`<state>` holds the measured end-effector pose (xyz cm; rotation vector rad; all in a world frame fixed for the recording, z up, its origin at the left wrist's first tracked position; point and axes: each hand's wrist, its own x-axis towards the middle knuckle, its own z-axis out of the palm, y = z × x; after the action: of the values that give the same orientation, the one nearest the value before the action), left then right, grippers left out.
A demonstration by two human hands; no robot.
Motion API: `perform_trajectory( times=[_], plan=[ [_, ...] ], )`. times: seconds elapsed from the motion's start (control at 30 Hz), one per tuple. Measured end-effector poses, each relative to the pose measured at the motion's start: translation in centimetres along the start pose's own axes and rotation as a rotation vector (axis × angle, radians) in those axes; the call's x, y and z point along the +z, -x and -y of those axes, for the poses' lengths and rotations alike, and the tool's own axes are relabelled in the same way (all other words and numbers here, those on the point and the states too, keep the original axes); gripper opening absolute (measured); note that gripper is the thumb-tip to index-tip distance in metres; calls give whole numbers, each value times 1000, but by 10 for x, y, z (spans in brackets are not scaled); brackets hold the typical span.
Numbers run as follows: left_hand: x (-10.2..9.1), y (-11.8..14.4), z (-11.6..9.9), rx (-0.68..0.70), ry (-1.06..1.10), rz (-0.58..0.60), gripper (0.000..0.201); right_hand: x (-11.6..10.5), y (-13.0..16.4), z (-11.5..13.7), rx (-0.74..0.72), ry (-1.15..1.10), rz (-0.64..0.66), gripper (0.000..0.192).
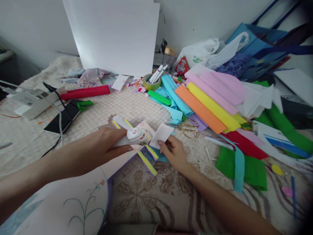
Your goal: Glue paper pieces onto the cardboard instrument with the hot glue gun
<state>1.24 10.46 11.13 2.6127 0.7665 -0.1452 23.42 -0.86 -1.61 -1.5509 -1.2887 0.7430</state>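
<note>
Left hand: closed around a white glue gun, nozzle directed at a small white foam piece. Right hand: fingertips pinching that foam piece at its lower edge, just above a blue sheet with yellow strips on the patterned bedspread. Nozzle and foam appear to touch; blur prevents certainty. Gold scissors: just right of the foam. Coloured foam sheets: stacked beyond. Phone: far left.
</note>
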Motion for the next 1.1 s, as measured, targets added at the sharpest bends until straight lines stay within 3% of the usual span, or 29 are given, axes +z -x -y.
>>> perform_trajectory(
  times=[1.1],
  plan=[
    [1,-5,0,93,9,-56,27,0,0,-1,5,-6,4,20]
  ],
)
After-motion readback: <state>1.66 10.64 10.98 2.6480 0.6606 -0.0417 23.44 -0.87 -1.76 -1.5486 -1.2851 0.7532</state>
